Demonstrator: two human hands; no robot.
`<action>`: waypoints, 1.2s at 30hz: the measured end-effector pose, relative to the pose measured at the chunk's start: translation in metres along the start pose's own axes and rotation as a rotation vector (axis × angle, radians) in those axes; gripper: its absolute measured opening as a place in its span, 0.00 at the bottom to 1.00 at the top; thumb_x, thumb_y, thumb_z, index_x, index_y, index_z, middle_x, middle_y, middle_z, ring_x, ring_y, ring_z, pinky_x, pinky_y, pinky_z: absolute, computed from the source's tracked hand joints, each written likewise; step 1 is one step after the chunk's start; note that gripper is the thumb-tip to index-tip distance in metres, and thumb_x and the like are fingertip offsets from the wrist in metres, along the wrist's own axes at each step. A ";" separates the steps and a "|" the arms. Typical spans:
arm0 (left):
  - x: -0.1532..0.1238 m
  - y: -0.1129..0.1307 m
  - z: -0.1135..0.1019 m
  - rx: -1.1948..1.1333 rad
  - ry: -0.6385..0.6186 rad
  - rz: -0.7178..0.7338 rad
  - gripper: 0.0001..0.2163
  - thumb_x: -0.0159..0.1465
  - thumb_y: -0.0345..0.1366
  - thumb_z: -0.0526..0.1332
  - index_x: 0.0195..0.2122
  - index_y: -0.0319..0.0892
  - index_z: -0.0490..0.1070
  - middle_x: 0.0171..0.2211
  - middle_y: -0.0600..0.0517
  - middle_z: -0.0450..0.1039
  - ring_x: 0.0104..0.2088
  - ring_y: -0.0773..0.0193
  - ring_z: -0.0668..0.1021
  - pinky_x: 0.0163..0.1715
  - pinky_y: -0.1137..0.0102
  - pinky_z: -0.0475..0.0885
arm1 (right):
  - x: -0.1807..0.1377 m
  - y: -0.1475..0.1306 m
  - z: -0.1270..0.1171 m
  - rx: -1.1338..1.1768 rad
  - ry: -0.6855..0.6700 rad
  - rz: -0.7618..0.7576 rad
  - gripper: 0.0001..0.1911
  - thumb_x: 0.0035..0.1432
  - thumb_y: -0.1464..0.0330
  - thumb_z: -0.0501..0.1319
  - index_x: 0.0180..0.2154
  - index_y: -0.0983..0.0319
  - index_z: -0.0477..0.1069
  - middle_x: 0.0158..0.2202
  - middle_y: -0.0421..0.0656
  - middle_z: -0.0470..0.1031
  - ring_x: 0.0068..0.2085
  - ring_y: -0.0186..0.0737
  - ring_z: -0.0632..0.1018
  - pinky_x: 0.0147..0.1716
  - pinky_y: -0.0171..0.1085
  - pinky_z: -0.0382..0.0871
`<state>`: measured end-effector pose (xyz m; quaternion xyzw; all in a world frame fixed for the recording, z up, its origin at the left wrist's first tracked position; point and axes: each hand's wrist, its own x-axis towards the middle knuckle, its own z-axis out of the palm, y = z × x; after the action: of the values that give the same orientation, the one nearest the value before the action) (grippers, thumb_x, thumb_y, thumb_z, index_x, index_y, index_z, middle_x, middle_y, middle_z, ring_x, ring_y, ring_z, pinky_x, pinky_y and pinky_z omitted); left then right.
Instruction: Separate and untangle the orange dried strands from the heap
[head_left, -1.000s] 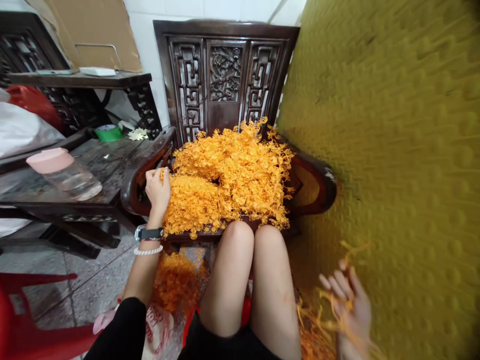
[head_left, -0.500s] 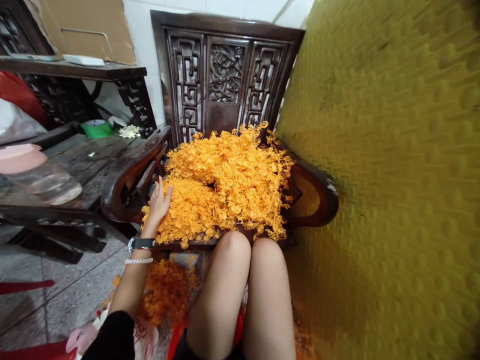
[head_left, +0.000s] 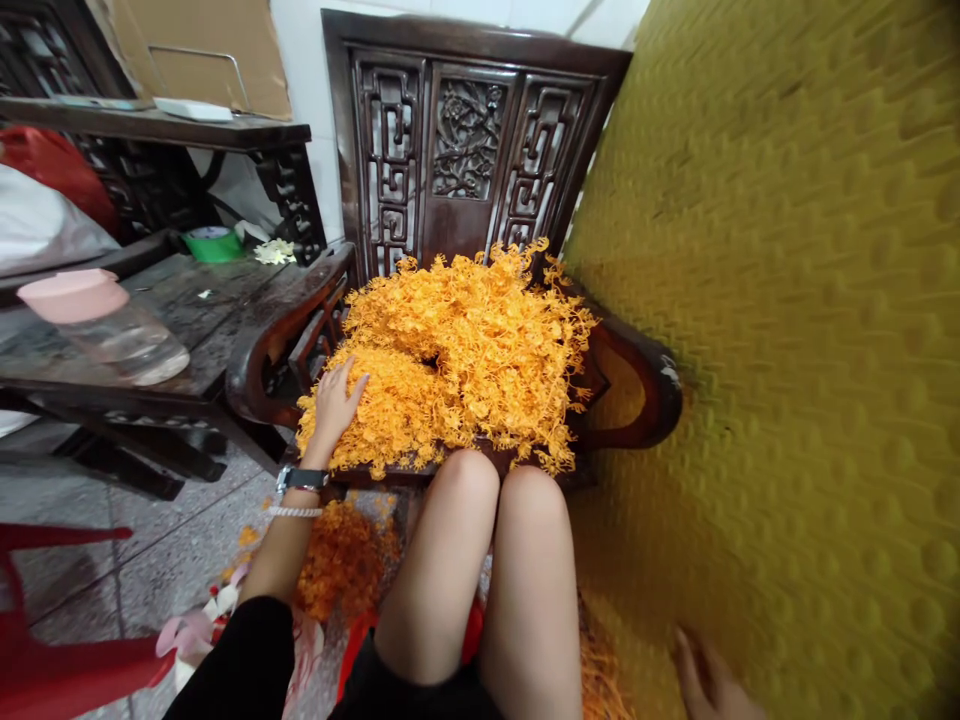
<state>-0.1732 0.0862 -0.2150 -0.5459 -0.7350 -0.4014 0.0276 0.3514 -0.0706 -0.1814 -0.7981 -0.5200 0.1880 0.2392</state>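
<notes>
Heap of orange sprigs, too many to count, covers one chair seat; two orange patches show lower, flanking two legs. The left hand rests on the heap's left edge, fingers loosely spread, gripping nothing visible. The right hand is cut off below; I can't tell its fingers' opening or hold.

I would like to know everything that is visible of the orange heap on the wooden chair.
The heap is bright orange, made of many small, thin, curly-tipped pieces that look like plastic. Its back and right part stands taller; the front left is lower and denser, with a small dark gap between. It lies on the carved chair, the left hand touching its left side.
</notes>
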 end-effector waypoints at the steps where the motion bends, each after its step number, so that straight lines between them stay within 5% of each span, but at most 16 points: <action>1: -0.001 -0.001 0.002 0.008 0.017 -0.017 0.26 0.64 0.47 0.50 0.58 0.36 0.59 0.57 0.40 0.63 0.58 0.53 0.64 0.59 0.60 0.52 | 0.003 -0.020 0.004 -0.019 0.035 -0.058 0.14 0.52 0.51 0.54 0.32 0.50 0.69 0.33 0.50 0.75 0.35 0.61 0.78 0.35 0.57 0.71; 6: -0.001 -0.006 0.011 0.046 0.076 -0.071 0.26 0.65 0.46 0.48 0.59 0.35 0.57 0.59 0.41 0.61 0.58 0.54 0.63 0.59 0.61 0.53 | 0.023 -0.165 0.028 0.187 0.005 -0.906 0.13 0.60 0.66 0.50 0.45 0.56 0.68 0.45 0.45 0.74 0.48 0.43 0.74 0.49 0.43 0.68; 10: -0.002 -0.007 0.015 0.039 0.107 -0.093 0.25 0.65 0.45 0.47 0.60 0.37 0.56 0.59 0.42 0.61 0.59 0.54 0.63 0.60 0.60 0.51 | 0.073 -0.265 0.058 -0.201 -0.003 -1.346 0.20 0.60 0.74 0.47 0.53 0.61 0.64 0.58 0.46 0.64 0.58 0.42 0.65 0.55 0.43 0.60; 12: -0.004 -0.006 0.015 0.027 0.120 -0.103 0.25 0.65 0.45 0.47 0.60 0.37 0.56 0.59 0.42 0.61 0.59 0.54 0.63 0.60 0.60 0.51 | 0.104 -0.293 0.074 -0.494 0.062 -1.392 0.23 0.58 0.77 0.47 0.55 0.62 0.62 0.60 0.47 0.61 0.60 0.46 0.61 0.54 0.47 0.58; 14: -0.005 -0.006 0.015 0.010 0.129 -0.108 0.25 0.65 0.45 0.48 0.60 0.37 0.57 0.58 0.42 0.62 0.59 0.54 0.63 0.60 0.60 0.52 | 0.129 -0.309 0.086 -0.544 0.093 -1.378 0.21 0.56 0.80 0.48 0.50 0.65 0.67 0.54 0.51 0.69 0.57 0.48 0.65 0.51 0.48 0.58; 17: -0.004 -0.006 0.016 -0.022 0.127 -0.120 0.26 0.64 0.46 0.49 0.60 0.37 0.55 0.59 0.42 0.61 0.59 0.54 0.63 0.60 0.61 0.52 | 0.150 -0.311 0.090 -0.536 0.155 -1.328 0.14 0.56 0.78 0.49 0.38 0.68 0.73 0.40 0.54 0.76 0.48 0.51 0.71 0.46 0.50 0.58; 20: -0.003 -0.008 0.017 -0.070 0.111 -0.162 0.31 0.63 0.48 0.51 0.63 0.38 0.48 0.61 0.42 0.57 0.61 0.53 0.61 0.60 0.60 0.51 | 0.150 -0.300 0.078 -0.496 0.209 -1.296 0.14 0.60 0.73 0.49 0.37 0.65 0.73 0.40 0.51 0.77 0.44 0.49 0.71 0.44 0.47 0.59; 23: -0.003 -0.012 0.011 -0.144 0.088 -0.237 0.37 0.63 0.51 0.49 0.65 0.35 0.36 0.61 0.38 0.56 0.61 0.51 0.61 0.58 0.58 0.56 | 0.143 -0.290 0.062 -0.345 0.280 -1.240 0.16 0.62 0.68 0.49 0.44 0.63 0.72 0.41 0.48 0.77 0.42 0.45 0.72 0.41 0.44 0.61; 26: -0.006 -0.004 -0.005 -0.215 0.088 -0.276 0.36 0.65 0.52 0.43 0.65 0.33 0.32 0.60 0.38 0.58 0.62 0.54 0.59 0.58 0.58 0.57 | 0.136 -0.284 0.050 0.080 0.326 -1.141 0.14 0.60 0.65 0.52 0.42 0.61 0.74 0.38 0.47 0.78 0.39 0.42 0.75 0.39 0.42 0.66; 29: -0.010 0.035 -0.021 -0.228 0.153 -0.206 0.38 0.60 0.55 0.51 0.65 0.40 0.40 0.64 0.44 0.51 0.66 0.56 0.45 0.62 0.59 0.45 | 0.133 -0.285 0.045 0.495 0.303 -1.008 0.14 0.59 0.63 0.53 0.39 0.62 0.74 0.37 0.47 0.77 0.36 0.39 0.77 0.37 0.39 0.69; 31: -0.009 0.082 -0.022 -0.227 0.150 -0.011 0.38 0.56 0.56 0.57 0.63 0.44 0.49 0.65 0.47 0.48 0.66 0.54 0.43 0.63 0.58 0.43 | 0.130 -0.291 0.043 0.627 0.332 -0.941 0.15 0.60 0.62 0.52 0.39 0.63 0.73 0.37 0.47 0.76 0.36 0.38 0.76 0.35 0.38 0.69; 33: -0.003 0.143 -0.009 -0.286 -0.001 0.092 0.44 0.51 0.58 0.59 0.64 0.42 0.46 0.66 0.44 0.44 0.66 0.50 0.41 0.62 0.53 0.44 | 0.128 -0.303 0.039 0.626 0.396 -0.940 0.15 0.59 0.62 0.53 0.37 0.63 0.73 0.37 0.47 0.76 0.37 0.38 0.76 0.36 0.37 0.68; 36: 0.016 0.237 0.031 -0.406 -0.096 0.037 0.53 0.47 0.58 0.63 0.65 0.32 0.38 0.65 0.33 0.41 0.65 0.43 0.42 0.61 0.50 0.44 | 0.124 -0.329 0.023 0.493 0.479 -0.987 0.15 0.60 0.62 0.52 0.34 0.61 0.75 0.34 0.45 0.77 0.34 0.37 0.75 0.35 0.36 0.66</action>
<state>0.0282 0.1372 -0.0961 -0.5723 -0.6294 -0.5139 -0.1106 0.1435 0.1610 -0.0169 -0.4036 -0.7018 -0.0151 0.5868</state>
